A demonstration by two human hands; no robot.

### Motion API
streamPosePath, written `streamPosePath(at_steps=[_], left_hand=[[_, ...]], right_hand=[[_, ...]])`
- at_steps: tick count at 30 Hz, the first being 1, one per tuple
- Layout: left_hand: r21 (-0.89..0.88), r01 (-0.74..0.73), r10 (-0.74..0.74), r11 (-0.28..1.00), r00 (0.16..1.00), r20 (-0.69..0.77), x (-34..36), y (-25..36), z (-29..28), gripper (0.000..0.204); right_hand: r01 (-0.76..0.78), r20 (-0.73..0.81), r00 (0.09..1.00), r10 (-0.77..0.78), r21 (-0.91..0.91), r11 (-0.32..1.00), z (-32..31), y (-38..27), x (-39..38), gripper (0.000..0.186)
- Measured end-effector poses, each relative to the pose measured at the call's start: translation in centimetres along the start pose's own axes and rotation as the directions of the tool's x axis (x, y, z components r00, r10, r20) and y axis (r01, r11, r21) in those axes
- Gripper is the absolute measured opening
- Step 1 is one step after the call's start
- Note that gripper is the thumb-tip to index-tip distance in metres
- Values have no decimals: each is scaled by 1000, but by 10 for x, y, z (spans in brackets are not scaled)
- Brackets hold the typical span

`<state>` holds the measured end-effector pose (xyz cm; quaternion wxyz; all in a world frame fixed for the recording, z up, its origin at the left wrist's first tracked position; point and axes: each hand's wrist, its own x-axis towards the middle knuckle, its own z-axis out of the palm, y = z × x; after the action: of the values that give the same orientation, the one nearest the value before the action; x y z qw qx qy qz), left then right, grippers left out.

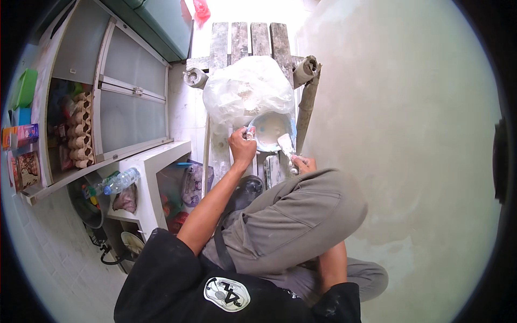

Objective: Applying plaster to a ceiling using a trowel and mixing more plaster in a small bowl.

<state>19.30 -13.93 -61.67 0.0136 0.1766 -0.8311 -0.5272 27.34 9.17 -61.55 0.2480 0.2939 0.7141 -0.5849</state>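
Note:
A light-blue bowl (294, 131) holds smooth off-white paste (271, 127) and sits on a wooden slatted bench. My left hand (242, 147) is closed at the bowl's left rim; a small reddish, white-smeared piece shows by its fingers, and I cannot make out what it is. My right hand (306, 163) grips a putty knife (286, 144) by its smeared handle. Its broad blade, coated white, tilts up over the bowl's right side. Behind the bowl lies a crumpled clear plastic bag (231, 89) with white powder in it. My raised knee partly hides the right hand.
The bench (219, 40) has gaps between its slats and thick round poles (307, 67) at its sides. A pale plastered wall (398, 134) stands at the right. On the left are a glass-doored cabinet (132, 116) with egg trays (81, 132), a white ledge and a plastic bottle (123, 181).

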Motion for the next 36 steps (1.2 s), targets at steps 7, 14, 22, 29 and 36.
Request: streamPosePath(at_steps=[7,14,22,29,36], left_hand=[[-73,10,-6,997,999,47,5,-18,1,25],[-86,68,-43,994,964,263,3,14,-8,25],[11,-38,36,999,994,105,6,4,6,26],[51,-53,49,997,996,70,6,-6,0,24],[25,-87,83,996,990,114,6,2,-3,24]], right_hand=[[38,-72,996,-58,-251,967,-52,0,-41,27],[492,-156,718,-678,-576,653,-1,-27,-22,27],[329,151,777,-612,-925,189,17,15,-8,59],[-222,-211,970,123,-552,804,-5,49,-31,54],[-136,-203,978,52,-422,896,-30,23,-37,49]])
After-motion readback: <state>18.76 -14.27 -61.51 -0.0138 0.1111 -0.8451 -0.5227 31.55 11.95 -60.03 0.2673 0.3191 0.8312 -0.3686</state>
